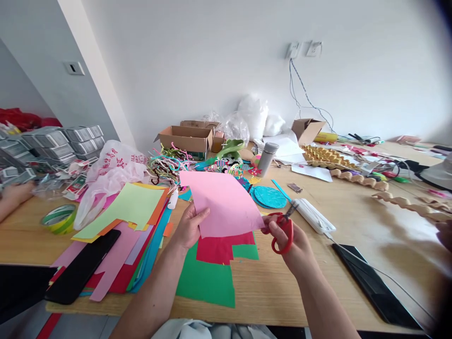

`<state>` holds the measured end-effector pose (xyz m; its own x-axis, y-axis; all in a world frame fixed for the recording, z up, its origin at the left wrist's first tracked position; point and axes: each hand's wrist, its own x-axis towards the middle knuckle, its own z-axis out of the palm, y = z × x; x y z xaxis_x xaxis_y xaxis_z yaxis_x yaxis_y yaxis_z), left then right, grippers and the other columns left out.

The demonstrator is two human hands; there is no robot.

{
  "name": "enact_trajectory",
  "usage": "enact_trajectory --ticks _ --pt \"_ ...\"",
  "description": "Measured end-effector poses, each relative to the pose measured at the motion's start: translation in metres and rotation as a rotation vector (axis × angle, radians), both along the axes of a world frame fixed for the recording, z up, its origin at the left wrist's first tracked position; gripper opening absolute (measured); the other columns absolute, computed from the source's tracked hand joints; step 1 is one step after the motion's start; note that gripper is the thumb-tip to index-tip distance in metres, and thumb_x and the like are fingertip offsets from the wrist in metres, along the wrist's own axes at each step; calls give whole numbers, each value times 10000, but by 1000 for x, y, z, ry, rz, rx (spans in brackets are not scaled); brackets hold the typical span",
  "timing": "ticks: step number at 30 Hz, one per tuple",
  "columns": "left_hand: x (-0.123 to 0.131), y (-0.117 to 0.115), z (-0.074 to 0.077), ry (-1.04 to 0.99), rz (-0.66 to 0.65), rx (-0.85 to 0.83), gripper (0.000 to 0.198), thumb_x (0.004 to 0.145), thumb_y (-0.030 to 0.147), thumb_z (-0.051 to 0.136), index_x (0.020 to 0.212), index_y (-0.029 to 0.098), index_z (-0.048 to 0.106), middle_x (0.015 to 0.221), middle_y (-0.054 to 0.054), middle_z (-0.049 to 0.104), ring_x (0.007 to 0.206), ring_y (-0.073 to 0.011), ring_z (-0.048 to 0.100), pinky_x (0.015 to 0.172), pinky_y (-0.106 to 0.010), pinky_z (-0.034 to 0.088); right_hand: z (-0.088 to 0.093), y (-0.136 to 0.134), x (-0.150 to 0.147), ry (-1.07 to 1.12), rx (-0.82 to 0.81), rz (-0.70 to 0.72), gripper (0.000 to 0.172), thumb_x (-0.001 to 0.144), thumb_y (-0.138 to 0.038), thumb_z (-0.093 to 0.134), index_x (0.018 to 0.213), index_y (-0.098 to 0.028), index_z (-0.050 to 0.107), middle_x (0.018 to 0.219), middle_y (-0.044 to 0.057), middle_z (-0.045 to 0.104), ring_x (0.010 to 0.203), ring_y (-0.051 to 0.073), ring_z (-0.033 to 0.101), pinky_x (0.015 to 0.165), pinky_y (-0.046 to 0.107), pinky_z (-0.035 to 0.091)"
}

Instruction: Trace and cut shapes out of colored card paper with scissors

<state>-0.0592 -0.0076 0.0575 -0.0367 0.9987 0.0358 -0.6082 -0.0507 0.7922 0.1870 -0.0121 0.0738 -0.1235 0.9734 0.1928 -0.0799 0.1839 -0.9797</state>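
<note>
A pink sheet of paper point(224, 202) is held up above the table, its left edge pinched between the thumb and fingers of my left hand point(192, 226). My right hand point(294, 242) is closed around the red handles of a pair of scissors point(287, 235), whose blades point up and away from the sheet. The fingertips of that same hand meet the sheet's lower right corner. Beneath the pink sheet lie a red piece of paper point(215, 249) and a green piece of paper point(208, 282), both partly covered.
Stacked coloured paper point(120, 263) with a black phone point(84, 266) on it lies left, near green-yellow tape point(60, 219). Blue discs point(270, 197), a grey bottle point(267, 160) and a white power strip point(314, 216) stand beyond. Another person's hand point(17, 193) shows at far left.
</note>
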Motion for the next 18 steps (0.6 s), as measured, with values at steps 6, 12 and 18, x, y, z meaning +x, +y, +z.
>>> enact_trajectory --ticks 6,12,18 --pt "-7 1 -21 197 -180 -15 443 720 261 719 1143 194 607 1112 -81 678 1005 -241 633 886 -368 470 -8 41 -10 -56 -14 -36 354 674 -484 731 759 -197 542 702 -11 532 602 130 483 544 255 400" --pt "-10 4 -30 244 -146 -16 502 704 300 733 1170 172 596 1162 -110 652 1044 -256 611 887 -369 478 -9 48 -19 -377 265 -206 236 722 -362 690 799 -209 529 754 1 572 680 148 509 655 289 426" --pt "-11 7 -32 257 -92 -75 478 726 357 707 1157 184 596 1133 -107 662 994 -262 634 864 -397 495 -7 50 -23 -288 185 -100 290 690 -393 722 785 -208 521 737 -1 569 633 142 520 579 267 432"
